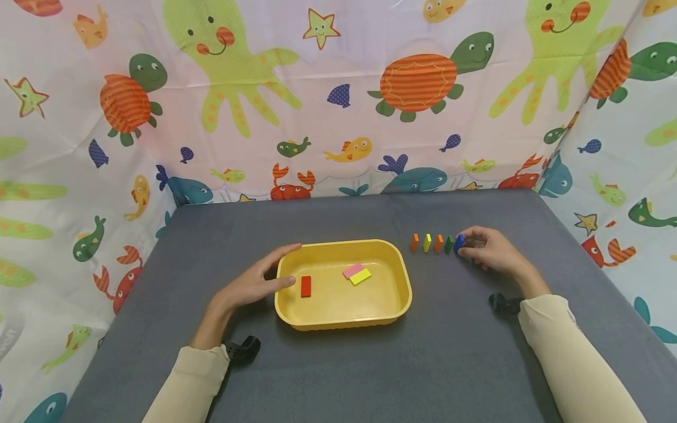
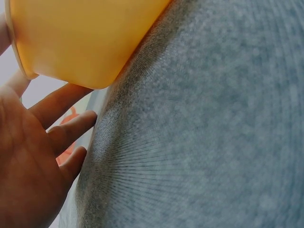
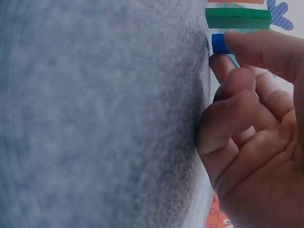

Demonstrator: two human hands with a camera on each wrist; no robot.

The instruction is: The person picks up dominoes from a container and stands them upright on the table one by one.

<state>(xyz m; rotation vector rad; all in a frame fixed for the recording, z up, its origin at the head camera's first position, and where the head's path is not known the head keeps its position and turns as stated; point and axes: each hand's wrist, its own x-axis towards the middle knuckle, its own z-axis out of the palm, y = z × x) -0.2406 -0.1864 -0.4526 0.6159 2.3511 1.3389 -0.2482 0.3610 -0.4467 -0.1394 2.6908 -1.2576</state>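
Observation:
My right hand [image 1: 492,251] pinches a blue domino block [image 1: 459,242] between thumb and fingers, upright on the table at the right end of a row. Just left of it stands a green domino [image 1: 449,244], then an orange domino [image 1: 438,244], a yellow one and another orange one, all on end and spaced apart. My left hand [image 1: 256,283] holds the yellow plastic tub [image 1: 338,324] at its left end, thumb over the rim and fingers along the outside wall. Inside the tub lie a red domino [image 1: 305,286], a pink domino [image 1: 352,270] and a yellow domino [image 1: 360,277].
A grey cloth [image 1: 370,376] covers the table. Behind and at both sides hangs a white curtain [image 1: 328,64] printed with sea animals. Each wrist wears a black camera mount, the left one [image 1: 244,351] and the right one [image 1: 503,304] both low over the cloth.

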